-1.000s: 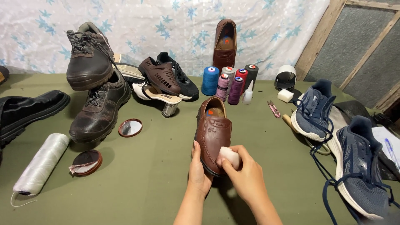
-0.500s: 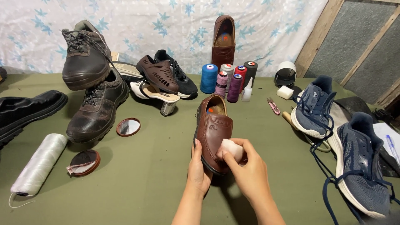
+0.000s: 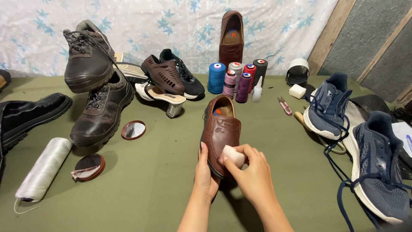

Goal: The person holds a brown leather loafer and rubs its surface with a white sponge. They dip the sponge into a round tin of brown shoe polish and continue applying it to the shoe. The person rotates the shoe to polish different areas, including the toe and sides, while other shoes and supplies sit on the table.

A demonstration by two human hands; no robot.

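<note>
White block (image 3: pixel 234 155) between right fingers (image 3: pixel 248 151), on loafer (image 3: pixel 222 131)

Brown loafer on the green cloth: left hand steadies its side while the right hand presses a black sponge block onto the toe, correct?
Not quite. The head view shows the block is white, not black. The rest holds: the left hand steadies the side of the brown loafer and the right hand presses the block onto its toe.
</note>
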